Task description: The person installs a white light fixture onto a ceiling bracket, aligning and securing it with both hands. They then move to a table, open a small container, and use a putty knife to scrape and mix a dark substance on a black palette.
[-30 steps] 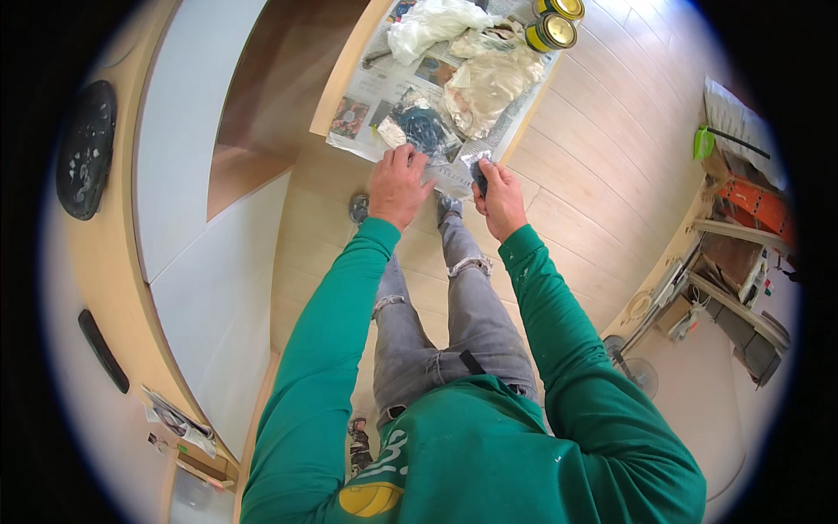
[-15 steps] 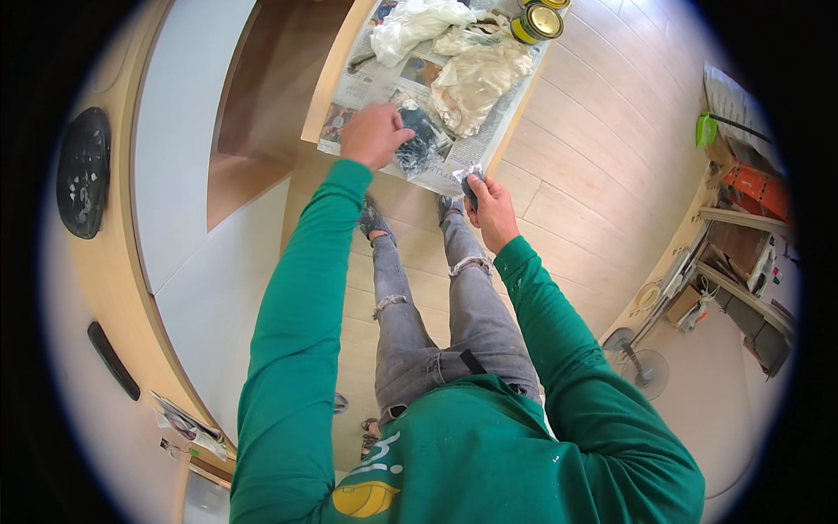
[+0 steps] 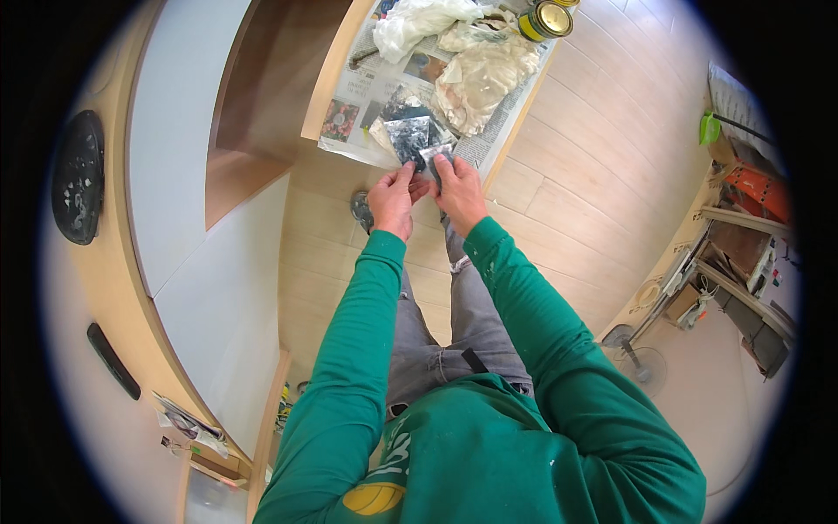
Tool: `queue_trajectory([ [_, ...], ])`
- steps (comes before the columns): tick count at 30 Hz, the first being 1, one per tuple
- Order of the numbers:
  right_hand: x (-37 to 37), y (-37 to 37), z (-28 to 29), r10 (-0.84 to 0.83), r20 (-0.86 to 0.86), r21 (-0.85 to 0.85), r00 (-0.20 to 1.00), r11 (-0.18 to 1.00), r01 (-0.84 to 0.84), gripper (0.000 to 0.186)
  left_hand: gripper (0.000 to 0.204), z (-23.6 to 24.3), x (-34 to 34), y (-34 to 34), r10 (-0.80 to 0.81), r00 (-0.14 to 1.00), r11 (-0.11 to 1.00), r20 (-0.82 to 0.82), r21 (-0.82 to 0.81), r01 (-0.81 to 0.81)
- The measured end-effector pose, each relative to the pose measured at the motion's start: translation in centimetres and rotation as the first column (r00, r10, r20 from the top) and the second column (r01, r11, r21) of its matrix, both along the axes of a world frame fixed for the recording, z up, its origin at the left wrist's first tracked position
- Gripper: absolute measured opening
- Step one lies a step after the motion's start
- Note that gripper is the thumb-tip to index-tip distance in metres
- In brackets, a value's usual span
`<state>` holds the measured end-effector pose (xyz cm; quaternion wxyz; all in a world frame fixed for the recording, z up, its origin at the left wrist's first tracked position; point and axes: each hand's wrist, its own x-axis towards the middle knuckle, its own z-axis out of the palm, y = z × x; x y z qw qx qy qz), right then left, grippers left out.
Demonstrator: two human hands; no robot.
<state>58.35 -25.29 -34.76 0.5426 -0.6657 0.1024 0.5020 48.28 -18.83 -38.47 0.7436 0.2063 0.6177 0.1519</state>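
My left hand [image 3: 394, 196] grips the lower part of a flat dark square [image 3: 406, 140], streaked with pale paste, thumb on its front. Just right of it, my right hand [image 3: 456, 188] holds a smaller dark, pale-smeared flat tool [image 3: 437, 155], which overlaps or meets the square's corner; I cannot tell if they touch. Both are over the near edge of a newspaper-covered board [image 3: 349, 96], where a smeared dark plastic wad [image 3: 406, 98], crumpled cream plastic [image 3: 484, 83] and white bags [image 3: 419, 26] lie.
Yellow-black cans [image 3: 546, 19] stand at the board's far right. A wooden cabinet [image 3: 201, 279] with white panels runs along my left, with a black tray [image 3: 77, 175] on it. To the right are leaning boards and an orange object [image 3: 755, 183], a green scoop [image 3: 709, 129] and a standing fan [image 3: 637, 358].
My left hand reached up to the newspaper, then came back down with the smeared dark square. My right hand has moved left, bringing its tool beside that square.
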Motion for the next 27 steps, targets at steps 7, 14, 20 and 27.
queue_trajectory([
  [7,-1.2,2.3,-1.9,0.02,0.085,-0.127,0.996,0.992,-0.009,0.032,0.03,-0.6,0.1,0.0,-0.181,0.979,0.979,-0.088,0.081,0.189],
  [14,0.8,4.8,-2.4,-0.006,0.059,-0.105,0.998,0.994,0.012,0.031,0.034,-1.2,-0.7,0.0,-0.321,0.938,0.934,-0.129,0.123,0.336],
  [20,1.4,3.0,-5.5,0.41,0.625,-0.22,0.665,0.909,-0.354,0.015,0.033,-1.0,-0.1,0.7,-0.324,0.941,0.937,-0.099,0.105,0.334],
  [27,1.1,2.0,-6.8,0.365,0.687,-0.16,0.628,0.919,-0.36,0.022,0.034,-0.7,0.1,1.2,-0.383,0.913,0.913,-0.137,0.092,0.397],
])
